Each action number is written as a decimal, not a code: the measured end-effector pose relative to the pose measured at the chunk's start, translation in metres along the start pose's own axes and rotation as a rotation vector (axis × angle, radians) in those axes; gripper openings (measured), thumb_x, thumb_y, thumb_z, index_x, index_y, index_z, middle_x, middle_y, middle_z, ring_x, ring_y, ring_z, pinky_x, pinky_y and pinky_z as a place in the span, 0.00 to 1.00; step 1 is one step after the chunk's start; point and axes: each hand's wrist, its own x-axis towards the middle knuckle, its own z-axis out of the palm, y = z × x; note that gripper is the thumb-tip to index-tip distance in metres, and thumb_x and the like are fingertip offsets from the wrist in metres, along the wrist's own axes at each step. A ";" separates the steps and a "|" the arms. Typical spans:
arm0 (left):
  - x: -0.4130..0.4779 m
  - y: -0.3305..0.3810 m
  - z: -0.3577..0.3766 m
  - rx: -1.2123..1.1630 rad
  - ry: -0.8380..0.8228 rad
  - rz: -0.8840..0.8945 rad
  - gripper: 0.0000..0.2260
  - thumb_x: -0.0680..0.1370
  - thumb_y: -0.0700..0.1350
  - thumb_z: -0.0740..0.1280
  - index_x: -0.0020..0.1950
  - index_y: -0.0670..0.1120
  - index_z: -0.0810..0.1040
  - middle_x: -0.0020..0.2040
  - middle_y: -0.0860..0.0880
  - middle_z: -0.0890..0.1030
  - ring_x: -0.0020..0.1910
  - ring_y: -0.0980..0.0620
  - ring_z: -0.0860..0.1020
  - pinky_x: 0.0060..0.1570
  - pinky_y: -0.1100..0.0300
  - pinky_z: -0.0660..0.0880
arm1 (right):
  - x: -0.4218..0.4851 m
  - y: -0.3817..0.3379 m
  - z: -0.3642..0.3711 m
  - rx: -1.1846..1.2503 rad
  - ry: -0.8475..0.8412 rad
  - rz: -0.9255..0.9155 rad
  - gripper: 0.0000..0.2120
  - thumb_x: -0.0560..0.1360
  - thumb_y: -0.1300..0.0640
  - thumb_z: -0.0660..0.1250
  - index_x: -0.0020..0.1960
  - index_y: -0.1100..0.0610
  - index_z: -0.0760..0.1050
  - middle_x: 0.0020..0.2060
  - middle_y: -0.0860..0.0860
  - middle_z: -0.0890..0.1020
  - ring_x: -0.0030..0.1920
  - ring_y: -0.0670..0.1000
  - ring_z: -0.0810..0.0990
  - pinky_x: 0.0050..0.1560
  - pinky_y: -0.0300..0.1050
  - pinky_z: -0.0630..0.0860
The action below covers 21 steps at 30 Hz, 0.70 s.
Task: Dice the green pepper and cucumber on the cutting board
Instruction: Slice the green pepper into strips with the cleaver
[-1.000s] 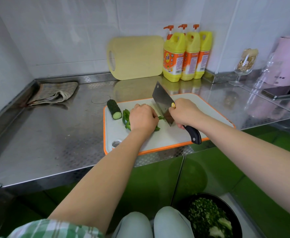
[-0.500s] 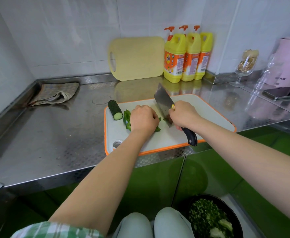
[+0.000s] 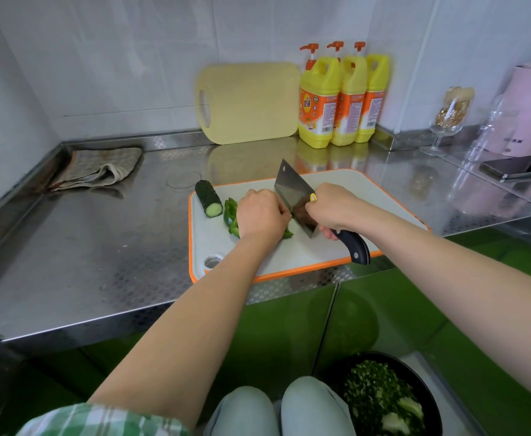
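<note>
Head view, near to far: bowl (image 3: 427, 385) on floor, full of chopped greens. On board (image 3: 346, 184): left hand (image 3: 262, 215) curled, pinning pepper (image 3: 231, 214); right hand (image 3: 331, 207) fisted round cleaver (image 3: 292, 196), blade just right of left knuckles. Cucumber (image 3: 209, 198) untouched far left, long axis running away, nearer left hand.

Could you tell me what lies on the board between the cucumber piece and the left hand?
In the head view, green pepper strips lie between the cucumber piece and the left hand.
</note>
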 end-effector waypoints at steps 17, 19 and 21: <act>0.000 0.000 -0.022 0.087 -0.050 0.103 0.10 0.76 0.43 0.62 0.44 0.47 0.84 0.43 0.45 0.82 0.49 0.41 0.76 0.42 0.55 0.66 | 0.019 0.015 0.005 0.126 0.127 0.064 0.18 0.75 0.65 0.58 0.26 0.63 0.72 0.19 0.55 0.76 0.28 0.57 0.76 0.40 0.45 0.78; 0.002 -0.001 -0.030 0.087 -0.024 0.104 0.10 0.76 0.43 0.63 0.43 0.49 0.84 0.43 0.47 0.83 0.47 0.42 0.77 0.43 0.55 0.70 | 0.017 0.018 0.001 0.185 0.130 0.040 0.19 0.75 0.65 0.57 0.25 0.62 0.72 0.22 0.56 0.76 0.27 0.56 0.75 0.40 0.46 0.77; 0.002 -0.004 -0.037 0.086 0.007 0.095 0.09 0.76 0.44 0.64 0.45 0.51 0.85 0.45 0.48 0.83 0.49 0.43 0.76 0.44 0.54 0.71 | 0.014 0.016 -0.003 0.219 0.117 0.002 0.19 0.76 0.64 0.56 0.27 0.63 0.72 0.23 0.57 0.76 0.27 0.57 0.75 0.38 0.46 0.76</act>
